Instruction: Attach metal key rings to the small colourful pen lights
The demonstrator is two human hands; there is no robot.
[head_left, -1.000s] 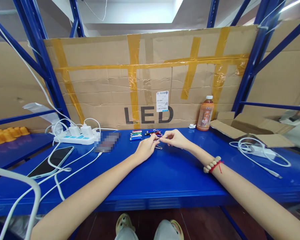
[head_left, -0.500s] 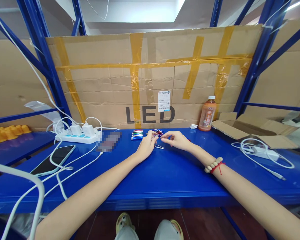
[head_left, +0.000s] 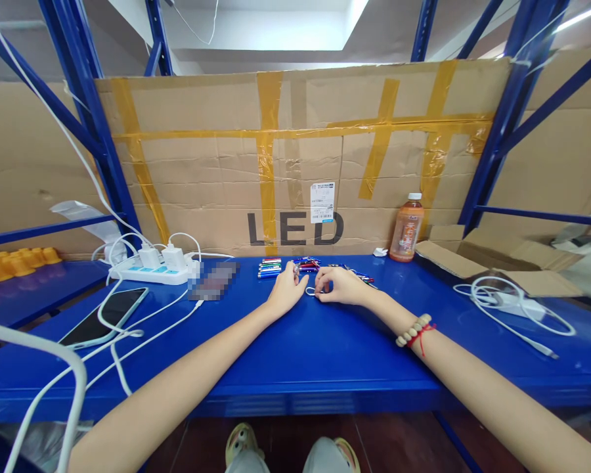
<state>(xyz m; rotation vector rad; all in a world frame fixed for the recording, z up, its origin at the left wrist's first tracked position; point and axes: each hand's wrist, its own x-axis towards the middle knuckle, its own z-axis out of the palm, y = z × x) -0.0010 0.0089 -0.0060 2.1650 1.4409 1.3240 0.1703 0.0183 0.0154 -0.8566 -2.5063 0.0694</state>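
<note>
Left hand (head_left: pixel 284 292) grip clamped on one metallic piece (head_left: pixel 296 269); right hand (head_left: pixel 345 286) grip pinching one pale loop (head_left: pixel 309 292).

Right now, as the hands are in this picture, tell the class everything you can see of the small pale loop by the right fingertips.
The loop is small, thin and whitish, with a rounded near-left end and an open middle; it looks like metal or cord, but is too small to tell. It appears to lie flat on the blue tabletop, between the two hands. The fingertips of the right hand cover its right end; whether they pinch it is unclear.
</note>
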